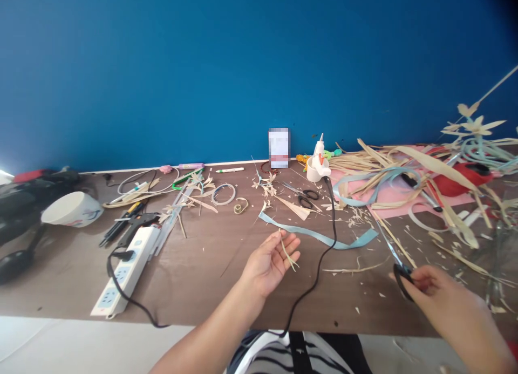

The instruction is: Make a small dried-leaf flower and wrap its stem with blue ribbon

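My left hand [270, 260] is palm up over the table, its thumb and forefinger pinching a thin pale-green plant strip [286, 250] that hangs across the fingers and is split at its lower end. Lower right, my right hand [439, 293] is closed around the black handles of a pair of scissors [400, 269], with the blades pointing away toward the straw pile. A light-blue ribbon [319, 236] lies just beyond my left hand. Between the two hands, a dry thin strand [352, 270] rests on the tabletop.
Dry leaf strips [376, 169] and pink paper [392, 209] are heaped at right. A white glue gun [319, 158] stands in a cup, its black cable [332, 223] running to the front edge. A second pair of scissors [308, 197], a power strip [125, 274] and a white bowl [73, 209] lie around.
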Tool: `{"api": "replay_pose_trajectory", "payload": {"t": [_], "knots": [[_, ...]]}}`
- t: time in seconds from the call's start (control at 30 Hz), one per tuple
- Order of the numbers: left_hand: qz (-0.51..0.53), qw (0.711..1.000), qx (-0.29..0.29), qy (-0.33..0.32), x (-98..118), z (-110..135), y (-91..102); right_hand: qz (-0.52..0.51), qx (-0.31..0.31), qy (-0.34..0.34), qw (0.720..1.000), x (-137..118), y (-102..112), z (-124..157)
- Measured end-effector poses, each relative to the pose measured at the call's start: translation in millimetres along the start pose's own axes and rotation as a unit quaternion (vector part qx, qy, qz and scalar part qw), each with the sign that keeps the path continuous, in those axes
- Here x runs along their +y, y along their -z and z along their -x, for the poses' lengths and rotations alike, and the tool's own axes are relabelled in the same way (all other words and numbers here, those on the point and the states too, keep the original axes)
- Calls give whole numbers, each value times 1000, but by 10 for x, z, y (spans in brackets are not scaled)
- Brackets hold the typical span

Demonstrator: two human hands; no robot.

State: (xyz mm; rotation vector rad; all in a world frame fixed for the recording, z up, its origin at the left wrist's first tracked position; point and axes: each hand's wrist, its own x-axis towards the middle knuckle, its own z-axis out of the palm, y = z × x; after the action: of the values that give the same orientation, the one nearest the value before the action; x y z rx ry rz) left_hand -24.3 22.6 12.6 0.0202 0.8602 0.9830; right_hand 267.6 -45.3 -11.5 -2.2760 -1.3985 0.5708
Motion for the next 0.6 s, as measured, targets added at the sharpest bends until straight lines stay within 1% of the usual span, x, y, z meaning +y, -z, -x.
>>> {"api": "replay_pose_trajectory", "payload": {"t": [0.07, 0.1, 0.17, 0.27, 0.3, 0.33, 0.37, 0.4, 0.43, 0.47, 0.5, 0.53, 0.57, 0.6], "knots": [[-3, 1000, 5, 1, -18, -27, 4, 87, 16, 0, 996, 103, -23, -83], [-2, 1000, 6, 2, -27, -41, 5, 124, 14, -1, 992, 124, -34, -114], [-2, 1000, 10, 4, -44, -65, 8, 160, -33, 7, 987, 125, -30, -167], [-3, 1000, 19, 3, -56, -91, 21, 168, -133, 21, 976, 71, 70, -242], [-5, 1000, 20, 0, -56, -97, 28, 166, -154, 26, 974, 36, 119, -259], [-6, 1000, 20, -3, -57, -102, 34, 162, -156, 32, 974, -12, 163, -264], [-6, 1000, 17, -5, -58, -107, 38, 154, -135, 40, 978, -80, 194, -254], [-7, 1000, 12, -8, -62, -111, 40, 141, -99, 53, 984, -170, 203, -228], [-7, 1000, 6, -10, -69, -115, 39, 112, -44, 76, 990, -286, 186, -183], [-8, 1000, -2, -12, -80, -118, 33, 64, -9, 115, 991, -425, 140, -124], [-7, 1000, -10, -14, -94, -121, 23, 13, -7, 167, 986, -581, 67, -54], [-7, 1000, -19, -17, -109, -124, 10, -36, -24, 213, 976, -748, -27, 19], [-7, 999, -30, -21, -125, -126, -6, -75, -67, 250, 963, -914, -133, 86], [-8, 999, -43, -24, -138, -127, -24, -102, -94, 275, 951, -1071, -244, 140]]}}
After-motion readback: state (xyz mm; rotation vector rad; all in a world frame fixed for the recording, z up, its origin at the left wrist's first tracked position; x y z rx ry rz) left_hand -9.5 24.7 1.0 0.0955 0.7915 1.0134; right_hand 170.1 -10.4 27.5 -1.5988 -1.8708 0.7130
